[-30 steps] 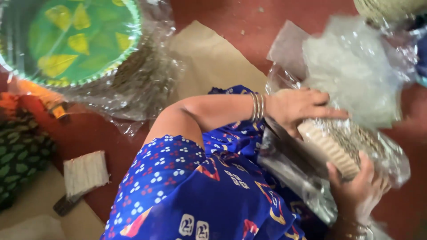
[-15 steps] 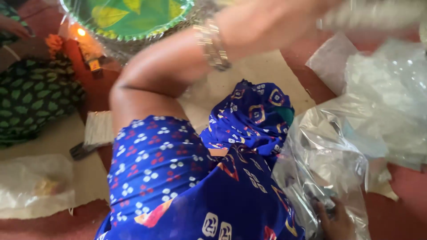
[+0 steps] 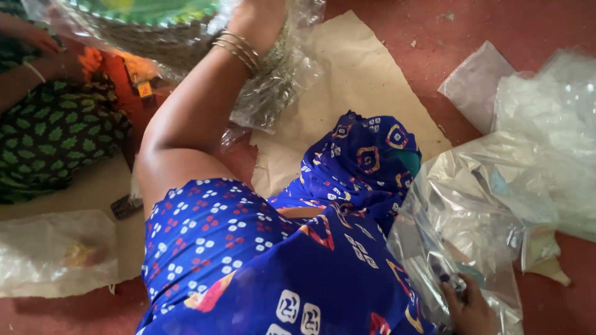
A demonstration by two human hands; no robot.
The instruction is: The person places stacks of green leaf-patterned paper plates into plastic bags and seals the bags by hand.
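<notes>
My left arm, in a blue printed sleeve with metal bangles at the wrist, stretches up to the top of the view. My left hand (image 3: 264, 15) lies against the clear wrapping of a round green woven plate (image 3: 155, 12). Its fingers are cut off by the frame edge, so its grip is hidden. At the bottom right my right hand (image 3: 469, 307) pinches the lower edge of a crumpled clear plastic bag (image 3: 459, 229) that rests against my blue-clothed knee (image 3: 366, 161).
Another person in green leaf-print cloth (image 3: 56, 136) sits at the left, one arm (image 3: 28, 71) reaching in. A brown paper sheet (image 3: 360, 80) covers the red floor. More clear bags (image 3: 546, 118) pile at the right, another bag (image 3: 56, 251) lies bottom left, and a small dark device (image 3: 126, 206) sits beside it.
My left arm has swung from the woven item in the bag at the right up to the wrapped green plate. The woven item is no longer in view. My right hand stays on the bag.
</notes>
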